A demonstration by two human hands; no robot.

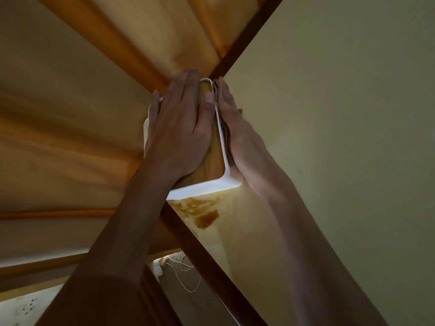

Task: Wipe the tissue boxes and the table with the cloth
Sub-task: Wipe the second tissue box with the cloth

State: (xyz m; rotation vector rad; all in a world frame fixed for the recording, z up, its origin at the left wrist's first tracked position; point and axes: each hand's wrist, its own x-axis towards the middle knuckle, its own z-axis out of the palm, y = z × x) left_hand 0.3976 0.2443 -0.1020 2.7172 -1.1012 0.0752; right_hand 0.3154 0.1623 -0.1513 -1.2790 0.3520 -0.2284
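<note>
A white tissue box (207, 185) with a wooden lid stands at the edge of the pale table (329, 114). My left hand (179, 128) lies flat on the wooden lid, fingers straight, thumb along the lid's right side. My right hand (235, 130) presses a folded dark cloth (223, 118) flat against the box's right side wall. Only the cloth's layered edge shows between my palm and the box. A brown stain (202, 212) marks the table just below the box.
The table's dark wooden edge (247, 34) runs diagonally through the view. Orange-brown curtain folds (70, 114) hang to the left. On the floor below lie a white cable (186, 276) and a white device (26, 307) at bottom left.
</note>
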